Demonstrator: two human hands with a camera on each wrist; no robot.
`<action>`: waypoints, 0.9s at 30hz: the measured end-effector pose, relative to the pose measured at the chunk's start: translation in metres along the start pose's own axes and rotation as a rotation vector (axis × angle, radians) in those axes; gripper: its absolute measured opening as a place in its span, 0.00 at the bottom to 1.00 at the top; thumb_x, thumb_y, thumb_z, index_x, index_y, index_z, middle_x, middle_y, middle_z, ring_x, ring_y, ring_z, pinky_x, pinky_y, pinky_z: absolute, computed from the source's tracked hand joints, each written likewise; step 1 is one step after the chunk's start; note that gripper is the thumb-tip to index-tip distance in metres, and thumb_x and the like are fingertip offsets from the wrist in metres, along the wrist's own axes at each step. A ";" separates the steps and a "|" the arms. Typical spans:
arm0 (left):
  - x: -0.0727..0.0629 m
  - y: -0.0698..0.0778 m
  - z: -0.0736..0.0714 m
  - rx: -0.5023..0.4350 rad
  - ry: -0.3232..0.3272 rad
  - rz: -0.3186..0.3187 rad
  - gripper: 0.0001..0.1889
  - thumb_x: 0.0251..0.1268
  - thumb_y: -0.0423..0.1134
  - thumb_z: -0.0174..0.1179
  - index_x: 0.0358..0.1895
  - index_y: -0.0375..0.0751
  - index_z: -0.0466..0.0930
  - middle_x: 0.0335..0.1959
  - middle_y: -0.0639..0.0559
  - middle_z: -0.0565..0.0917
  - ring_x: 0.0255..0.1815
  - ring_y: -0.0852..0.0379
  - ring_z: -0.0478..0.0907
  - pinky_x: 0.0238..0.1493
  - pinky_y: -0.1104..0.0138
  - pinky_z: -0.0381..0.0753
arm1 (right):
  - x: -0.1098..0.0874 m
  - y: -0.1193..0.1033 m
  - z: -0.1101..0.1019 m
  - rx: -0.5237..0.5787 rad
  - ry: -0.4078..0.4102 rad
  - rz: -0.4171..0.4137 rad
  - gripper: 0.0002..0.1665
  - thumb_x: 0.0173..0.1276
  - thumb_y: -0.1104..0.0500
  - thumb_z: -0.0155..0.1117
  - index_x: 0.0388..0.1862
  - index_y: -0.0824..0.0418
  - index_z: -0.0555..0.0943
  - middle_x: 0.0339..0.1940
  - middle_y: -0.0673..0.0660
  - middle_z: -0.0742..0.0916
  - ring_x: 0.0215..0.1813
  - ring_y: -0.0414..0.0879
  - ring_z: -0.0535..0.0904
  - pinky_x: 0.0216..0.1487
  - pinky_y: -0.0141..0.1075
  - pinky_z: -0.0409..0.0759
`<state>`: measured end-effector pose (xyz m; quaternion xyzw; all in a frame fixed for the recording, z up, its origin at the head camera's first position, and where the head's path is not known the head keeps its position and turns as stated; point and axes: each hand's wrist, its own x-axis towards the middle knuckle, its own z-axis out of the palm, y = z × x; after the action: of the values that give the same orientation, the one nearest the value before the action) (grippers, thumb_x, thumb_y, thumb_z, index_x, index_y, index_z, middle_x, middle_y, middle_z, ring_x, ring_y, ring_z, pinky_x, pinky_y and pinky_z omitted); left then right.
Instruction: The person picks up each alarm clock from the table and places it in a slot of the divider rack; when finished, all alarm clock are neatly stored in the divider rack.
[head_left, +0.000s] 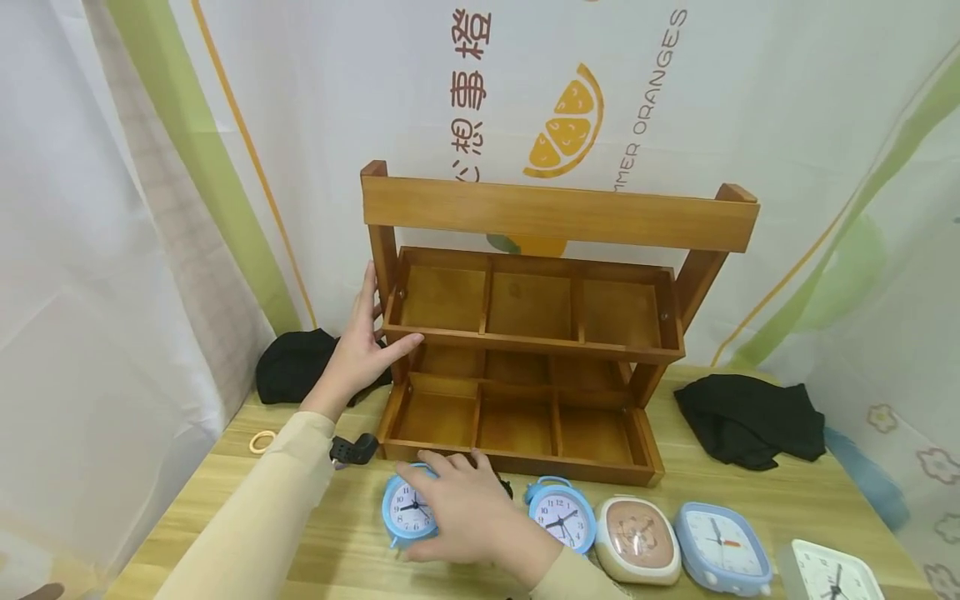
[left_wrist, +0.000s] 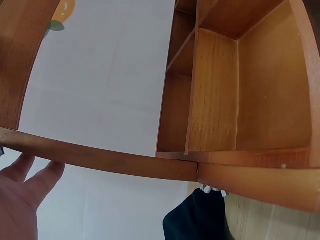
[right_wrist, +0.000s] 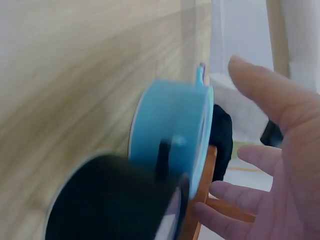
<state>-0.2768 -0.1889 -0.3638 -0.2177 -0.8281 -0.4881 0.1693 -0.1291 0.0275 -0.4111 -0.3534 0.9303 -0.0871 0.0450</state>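
Note:
A two-tier wooden shelf (head_left: 525, 346) with divided trays stands on the table. My left hand (head_left: 365, 354) is at its left side post, thumb stretched across the front of the upper tray. In the left wrist view the fingertips (left_wrist: 50, 172) lie against the post. My right hand (head_left: 468, 512) hovers with loosely spread fingers over the leftmost blue alarm clock (head_left: 408, 507), covering part of it. The right wrist view shows this blue clock (right_wrist: 167, 117) beside a black round clock (right_wrist: 110, 200), with nothing between thumb and fingers. The black clock is mostly hidden by the hand in the head view.
To the right stand another blue alarm clock (head_left: 562, 517), a cream and brown clock (head_left: 637, 540), a pale blue square clock (head_left: 722, 547) and a white clock (head_left: 832, 575). Black cloths (head_left: 296, 367) lie on both sides of the shelf. A wooden ring (head_left: 261, 442) lies at left.

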 end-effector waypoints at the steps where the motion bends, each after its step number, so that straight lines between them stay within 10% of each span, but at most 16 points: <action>1: -0.001 0.000 -0.001 -0.002 0.006 -0.001 0.62 0.67 0.48 0.72 0.82 0.79 0.24 0.87 0.51 0.37 0.81 0.28 0.54 0.67 0.30 0.68 | 0.003 -0.004 0.001 -0.003 -0.012 -0.001 0.56 0.59 0.25 0.72 0.83 0.37 0.64 0.80 0.53 0.71 0.74 0.57 0.73 0.70 0.67 0.69; 11: -0.001 0.001 0.001 -0.002 0.011 -0.002 0.63 0.67 0.48 0.73 0.84 0.74 0.25 0.86 0.46 0.41 0.80 0.28 0.56 0.67 0.31 0.69 | 0.015 -0.014 0.009 -0.007 -0.055 0.025 0.50 0.55 0.32 0.81 0.77 0.30 0.71 0.78 0.47 0.74 0.70 0.56 0.76 0.63 0.61 0.77; 27: -0.001 0.000 0.002 -0.010 0.011 -0.008 0.62 0.67 0.48 0.73 0.83 0.79 0.26 0.87 0.47 0.42 0.80 0.29 0.56 0.67 0.31 0.69 | 0.015 0.000 -0.004 0.168 0.100 -0.047 0.41 0.54 0.35 0.82 0.69 0.33 0.80 0.64 0.45 0.81 0.58 0.44 0.76 0.58 0.48 0.80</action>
<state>-0.2756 -0.1869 -0.3652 -0.2123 -0.8255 -0.4942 0.1708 -0.1406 0.0178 -0.4079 -0.3651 0.9124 -0.1834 0.0258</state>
